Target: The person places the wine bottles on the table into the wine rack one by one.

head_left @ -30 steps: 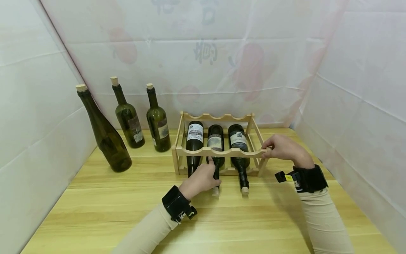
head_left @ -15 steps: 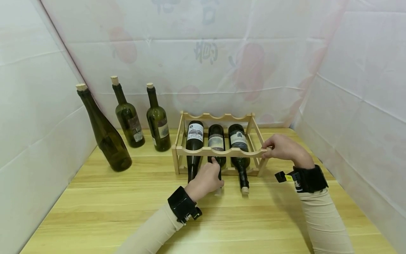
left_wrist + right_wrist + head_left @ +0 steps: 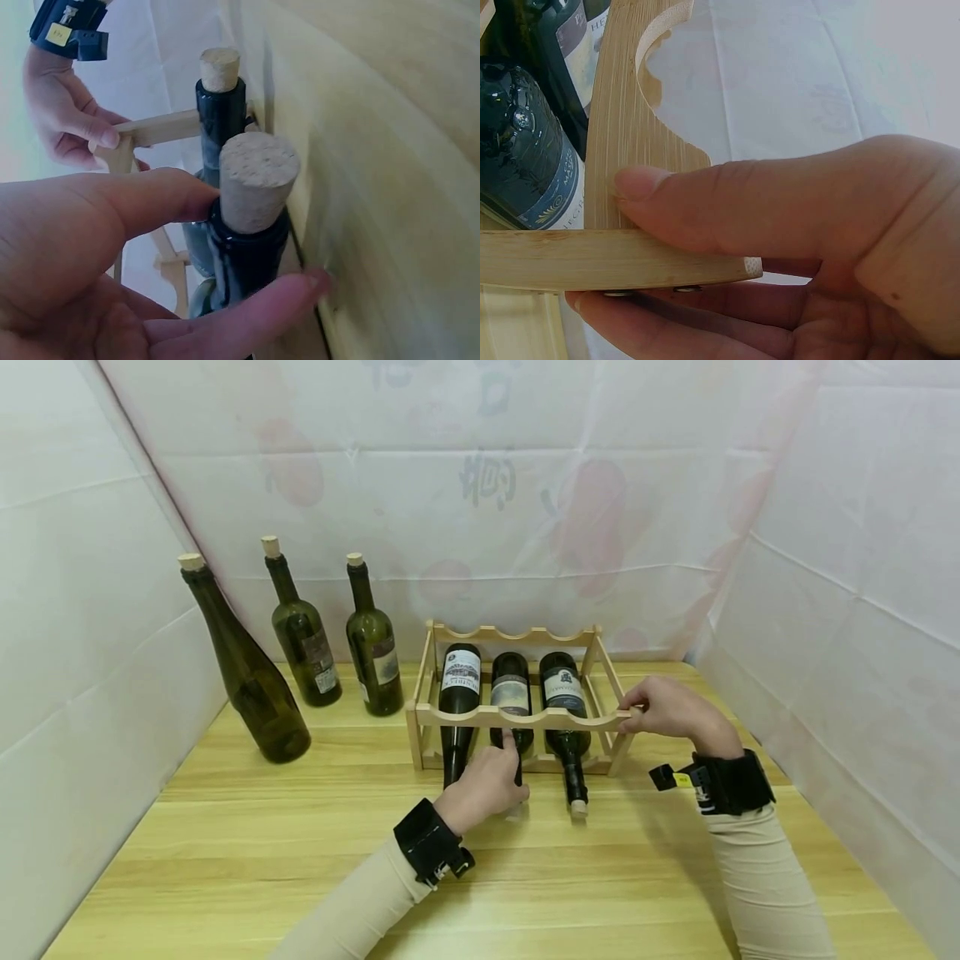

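Shifted slightly toward the table's right edge since a second ago: the left hand (image 3: pixel 486 783) and the neck of the middle bottle (image 3: pixel 510 693), which its thumb and fingers grip beside the cork (image 3: pixel 259 180). That bottle lies in the wooden rack (image 3: pixel 557 719) near the back edge of the table (image 3: pixel 525 885), between the white-labelled bottle (image 3: pixel 460 681) and the blue-labelled bottle (image 3: pixel 565 689). The right hand (image 3: pixel 671 708) pinches the rack's front right corner, just as before. Near the table's back left corner stand a tall bottle (image 3: pixel 258 689), a shorter bottle (image 3: pixel 303 647) and a third bottle (image 3: pixel 373 647) (all corked). Yellowish wood grain runs across the tabletop; creased white sheeting (image 3: pixel 420 510) rises along its left, back and right edges, printed at the back with faint pink shapes and grey characters.
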`<state>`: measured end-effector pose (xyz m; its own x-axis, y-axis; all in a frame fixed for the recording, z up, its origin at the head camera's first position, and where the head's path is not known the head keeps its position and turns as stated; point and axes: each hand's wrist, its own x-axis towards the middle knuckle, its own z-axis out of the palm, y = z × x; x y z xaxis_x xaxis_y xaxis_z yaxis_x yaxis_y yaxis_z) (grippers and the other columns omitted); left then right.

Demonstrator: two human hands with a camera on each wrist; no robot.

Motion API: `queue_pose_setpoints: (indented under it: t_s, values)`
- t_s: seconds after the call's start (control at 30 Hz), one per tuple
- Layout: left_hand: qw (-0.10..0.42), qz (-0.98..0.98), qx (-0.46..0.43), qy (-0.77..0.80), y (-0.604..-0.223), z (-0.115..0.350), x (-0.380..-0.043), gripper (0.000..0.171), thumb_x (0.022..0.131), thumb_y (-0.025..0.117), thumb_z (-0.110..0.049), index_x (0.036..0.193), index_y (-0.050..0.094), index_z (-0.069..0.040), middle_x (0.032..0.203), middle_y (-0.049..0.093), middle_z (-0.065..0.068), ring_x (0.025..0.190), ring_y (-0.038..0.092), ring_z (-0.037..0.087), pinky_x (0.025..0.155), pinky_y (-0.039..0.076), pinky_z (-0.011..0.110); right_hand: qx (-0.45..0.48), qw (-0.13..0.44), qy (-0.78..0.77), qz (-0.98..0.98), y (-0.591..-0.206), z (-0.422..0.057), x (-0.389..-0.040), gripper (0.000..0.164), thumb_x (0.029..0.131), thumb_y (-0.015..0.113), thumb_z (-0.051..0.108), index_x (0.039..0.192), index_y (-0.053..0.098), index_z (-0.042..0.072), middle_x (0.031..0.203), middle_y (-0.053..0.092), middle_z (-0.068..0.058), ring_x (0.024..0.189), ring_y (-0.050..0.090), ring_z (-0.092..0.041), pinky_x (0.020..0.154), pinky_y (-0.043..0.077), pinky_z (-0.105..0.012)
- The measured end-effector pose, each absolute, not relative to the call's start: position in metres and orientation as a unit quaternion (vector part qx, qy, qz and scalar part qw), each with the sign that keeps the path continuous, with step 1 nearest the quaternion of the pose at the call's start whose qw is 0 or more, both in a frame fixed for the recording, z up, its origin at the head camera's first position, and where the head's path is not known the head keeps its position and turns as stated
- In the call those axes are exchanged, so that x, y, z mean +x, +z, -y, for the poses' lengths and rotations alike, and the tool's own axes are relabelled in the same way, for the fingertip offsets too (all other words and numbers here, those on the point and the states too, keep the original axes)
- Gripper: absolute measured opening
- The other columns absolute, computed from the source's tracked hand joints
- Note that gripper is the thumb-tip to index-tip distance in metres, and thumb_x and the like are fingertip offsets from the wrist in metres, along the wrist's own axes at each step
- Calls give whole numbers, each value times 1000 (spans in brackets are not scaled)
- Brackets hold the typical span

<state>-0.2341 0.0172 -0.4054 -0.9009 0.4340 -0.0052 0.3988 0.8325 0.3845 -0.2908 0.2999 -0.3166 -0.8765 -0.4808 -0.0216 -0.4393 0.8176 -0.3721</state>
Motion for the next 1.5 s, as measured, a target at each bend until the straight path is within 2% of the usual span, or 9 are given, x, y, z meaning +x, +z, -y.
queue_pose_setpoints:
  t_s: [0.13, 0.2, 0.53, 0.7, 0.83, 1.17, 1.5]
  values:
    - [73, -949, 224, 209, -407, -18, -233, 92, 88, 65, -23, 150, 4, 8, 42, 34, -6, 32, 23, 7, 33, 17, 20, -242, 61, -191, -949, -318, -300, -289, 10, 81, 74, 13, 89, 75, 7, 72, 67, 4, 59, 43, -15, 55, 35, -30]
    - [73, -947, 225, 217, -408, -18, -232, 91, 88, 65, -21, 150, 4, 7, 42, 34, -6, 32, 23, 7, 33, 16, 20, -239, 62, -195, -949, -319, -301, -288, 11, 81, 74, 13, 90, 75, 7, 72, 67, 4, 60, 42, -15, 56, 34, -30]
    - [11, -965, 207, 159, -410, -18, -230, 90, 81, 69, -22, 151, 18, 0, 47, 31, -8, 37, 25, 8, 36, 18, 21, -238, 65, -196, -949, -322, -302, -288, 8, 81, 74, 15, 88, 75, 11, 72, 67, 6, 61, 42, -14, 56, 34, -30]
    - [9, -966, 198, 166, -409, -18, -231, 91, 80, 71, -23, 152, 19, -4, 48, 30, -7, 39, 25, 8, 37, 18, 21, -240, 63, -195, -949, -322, -303, -290, 8, 80, 74, 14, 88, 75, 11, 71, 66, 6, 59, 40, -14, 56, 32, -30]
    - [4, -965, 200, 167, -408, -18, -231, 91, 80, 72, -24, 152, 20, -3, 48, 30, -7, 39, 26, 8, 36, 20, 21, -240, 59, -194, -949, -322, -303, -291, 9, 80, 74, 13, 88, 75, 10, 70, 66, 6, 58, 40, -14, 55, 32, -29]
    - [11, -961, 200, 190, -405, -16, -231, 90, 82, 74, -30, 151, 23, -2, 48, 38, -6, 38, 40, 9, 34, 31, 21, -237, 60, -194, -950, -321, -303, -290, 8, 80, 75, 14, 88, 75, 10, 69, 66, 6, 58, 39, -14, 55, 32, -30]
    - [28, -952, 216, 216, -404, -16, -232, 91, 84, 72, -21, 151, 15, 5, 48, 36, -5, 37, 37, 9, 35, 27, 20, -244, 55, -186, -950, -320, -303, -292, 9, 80, 74, 12, 89, 76, 10, 71, 67, 6, 59, 42, -15, 55, 34, -30]
